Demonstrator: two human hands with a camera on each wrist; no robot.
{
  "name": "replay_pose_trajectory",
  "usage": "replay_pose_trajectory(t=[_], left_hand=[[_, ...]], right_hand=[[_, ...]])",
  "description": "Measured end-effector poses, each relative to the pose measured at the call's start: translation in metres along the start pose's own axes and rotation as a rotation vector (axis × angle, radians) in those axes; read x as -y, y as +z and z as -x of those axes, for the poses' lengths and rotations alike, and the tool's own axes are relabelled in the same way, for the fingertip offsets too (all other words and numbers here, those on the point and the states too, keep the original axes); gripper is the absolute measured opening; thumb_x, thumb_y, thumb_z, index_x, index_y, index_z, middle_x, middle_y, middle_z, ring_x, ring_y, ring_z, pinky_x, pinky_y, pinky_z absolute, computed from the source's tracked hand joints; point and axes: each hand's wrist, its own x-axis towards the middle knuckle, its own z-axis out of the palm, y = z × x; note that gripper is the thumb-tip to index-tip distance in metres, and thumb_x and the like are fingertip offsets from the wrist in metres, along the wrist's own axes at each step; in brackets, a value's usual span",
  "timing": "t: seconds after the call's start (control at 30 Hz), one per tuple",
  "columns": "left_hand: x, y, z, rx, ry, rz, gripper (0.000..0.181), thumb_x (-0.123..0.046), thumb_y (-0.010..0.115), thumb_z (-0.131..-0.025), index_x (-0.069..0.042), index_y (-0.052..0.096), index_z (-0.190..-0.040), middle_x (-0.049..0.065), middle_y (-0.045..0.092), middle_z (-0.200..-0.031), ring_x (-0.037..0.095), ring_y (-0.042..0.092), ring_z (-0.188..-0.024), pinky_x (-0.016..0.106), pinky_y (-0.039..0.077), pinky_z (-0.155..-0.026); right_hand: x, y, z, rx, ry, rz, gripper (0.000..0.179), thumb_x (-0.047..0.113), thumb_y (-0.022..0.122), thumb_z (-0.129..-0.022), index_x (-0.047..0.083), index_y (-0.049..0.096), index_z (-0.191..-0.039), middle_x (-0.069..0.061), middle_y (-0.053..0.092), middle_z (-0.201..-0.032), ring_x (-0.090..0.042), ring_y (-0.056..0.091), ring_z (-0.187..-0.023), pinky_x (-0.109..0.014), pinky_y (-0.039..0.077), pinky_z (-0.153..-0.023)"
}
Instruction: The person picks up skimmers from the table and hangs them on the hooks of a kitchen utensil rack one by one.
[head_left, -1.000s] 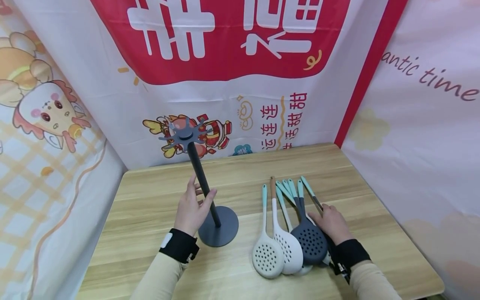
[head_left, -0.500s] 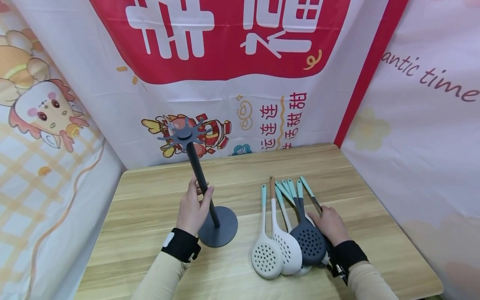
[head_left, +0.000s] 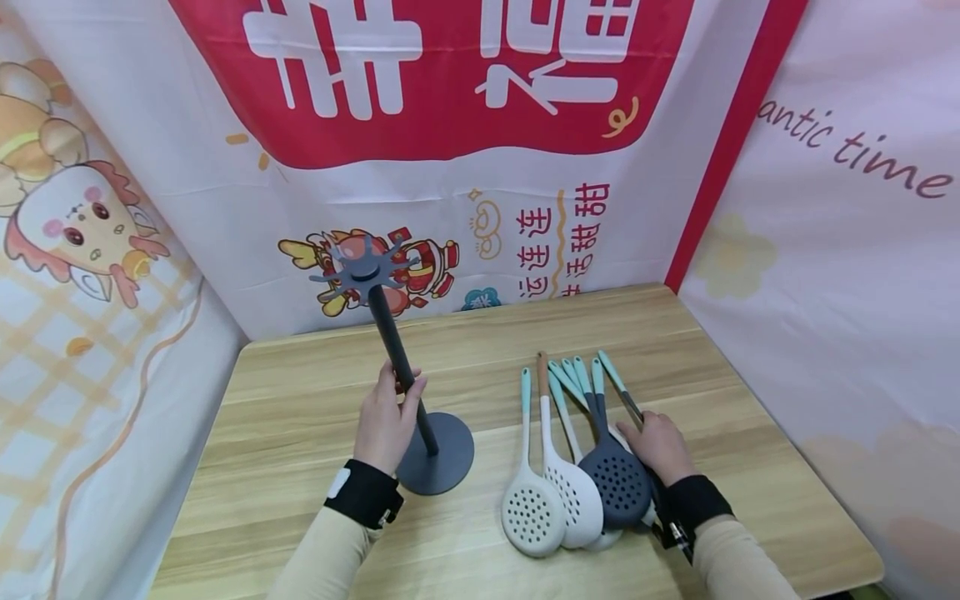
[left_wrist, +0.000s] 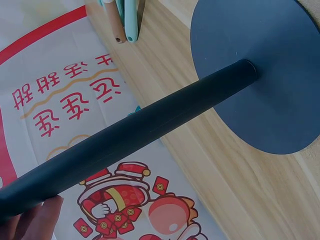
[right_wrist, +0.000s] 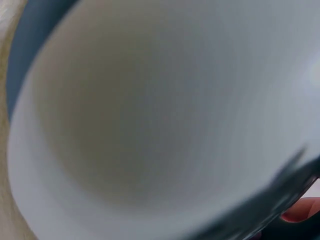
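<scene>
Stand (head_left: 388, 333) upright left of centre in the head view, round base (head_left: 450, 460) flat on the table (head_left: 300, 400), pronged top highest; the broad base presumably bears the weight, leaving the left hand (head_left: 384, 425) only to steady it. That grip is at mid-pole, likely chosen to check tipping without blocking the prongs.

Tools lie right of centre, handles toward the back edge, heads toward the person; handles partly fanned, perhaps so one can be singled out. Beige skimmer (head_left: 534, 510) leftmost, white skimmer (head_left: 588, 504) beside it, dark skimmer (head_left: 618, 487) further right.

Fingers, left: wrapped round the pole, thumb on its near side; in the left wrist view the fingertips (left_wrist: 47, 215) touch it at lower left.

Fingers, right: the right hand (head_left: 663, 450) is over the dark shaft of the rightmost tool (head_left: 612, 375), which enters between thumb and fingers. Whether they close on it cannot be told; a blurred pale surface fills most of the right wrist view.
</scene>
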Motion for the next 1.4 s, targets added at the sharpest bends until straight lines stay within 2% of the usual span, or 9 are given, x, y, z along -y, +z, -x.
replay_pose_trajectory(t=[0.13,0.23,0.37,0.57,0.7,0.9,1.1,1.4], left_hand=[[0.000,0.001,0.002,-0.011,0.005,-0.016,0.028,-0.024,0.058,-0.101,-0.010,0.053,-0.125,0.012,0.068,-0.119,0.030,0.069,-0.106,0.047,0.061,-0.081],[0.001,0.002,0.003,-0.022,0.004,-0.023,0.025,-0.023,0.059,-0.101,-0.010,0.054,-0.122,0.012,0.069,-0.116,0.031,0.069,-0.106,0.047,0.061,-0.081],[0.002,0.002,0.004,-0.041,0.015,-0.037,0.023,-0.022,0.060,-0.100,-0.009,0.055,-0.118,0.013,0.070,-0.111,0.032,0.070,-0.104,0.047,0.062,-0.080],[0.002,0.003,0.006,-0.061,0.026,-0.046,0.034,-0.026,0.059,-0.100,-0.006,0.053,-0.127,0.013,0.071,-0.109,0.032,0.070,-0.102,0.047,0.062,-0.078],[0.003,0.004,0.006,-0.077,0.028,-0.052,0.035,-0.029,0.058,-0.100,-0.004,0.055,-0.125,0.015,0.071,-0.107,0.033,0.071,-0.101,0.047,0.062,-0.077],[0.003,0.005,0.006,-0.081,0.021,-0.054,0.032,-0.026,0.060,-0.100,-0.003,0.056,-0.122,0.015,0.071,-0.106,0.034,0.071,-0.100,0.047,0.062,-0.076],[0.003,0.006,0.004,-0.068,0.017,-0.053,0.033,-0.028,0.059,-0.100,-0.002,0.056,-0.121,0.015,0.071,-0.106,0.034,0.071,-0.102,0.048,0.062,-0.077],[0.002,0.007,0.005,-0.076,0.021,-0.062,0.030,-0.026,0.061,-0.099,-0.004,0.056,-0.119,0.016,0.071,-0.106,0.035,0.071,-0.100,0.049,0.062,-0.077]], right_hand=[[-0.001,-0.002,-0.001,0.000,-0.001,-0.013,0.046,0.034,0.058,-0.098,-0.012,0.060,-0.102,-0.020,0.058,-0.085,-0.030,0.056,-0.074,-0.040,0.048,-0.063],[-0.001,-0.002,-0.001,0.005,-0.003,-0.027,0.041,0.034,0.057,-0.099,-0.007,0.060,-0.094,-0.015,0.055,-0.079,-0.027,0.053,-0.070,-0.035,0.044,-0.057],[-0.001,-0.003,-0.002,0.003,-0.014,-0.046,0.039,0.033,0.056,-0.099,-0.005,0.060,-0.091,-0.013,0.055,-0.076,-0.026,0.054,-0.068,-0.033,0.042,-0.056],[-0.002,-0.002,-0.004,-0.023,-0.024,-0.076,0.035,0.029,0.054,-0.100,-0.003,0.060,-0.088,-0.013,0.057,-0.076,-0.027,0.054,-0.068,-0.034,0.042,-0.056],[-0.005,-0.001,-0.006,-0.028,-0.019,-0.100,0.032,0.025,0.051,-0.101,-0.004,0.062,-0.095,-0.014,0.060,-0.080,-0.027,0.055,-0.070,-0.035,0.043,-0.058],[-0.008,0.001,-0.010,-0.042,-0.025,-0.155,0.038,0.019,0.048,-0.101,-0.011,0.060,-0.120,-0.022,0.066,-0.096,-0.031,0.062,-0.083,-0.045,0.052,-0.072],[-0.005,-0.003,-0.012,-0.089,-0.082,-0.164,0.036,0.014,0.049,-0.100,-0.011,0.061,-0.123,-0.028,0.067,-0.107,-0.038,0.064,-0.094,-0.051,0.053,-0.081],[0.006,-0.008,-0.010,-0.078,-0.070,-0.152,0.036,0.014,0.048,-0.102,-0.011,0.058,-0.126,-0.031,0.065,-0.113,-0.036,0.064,-0.093,-0.047,0.054,-0.077]])
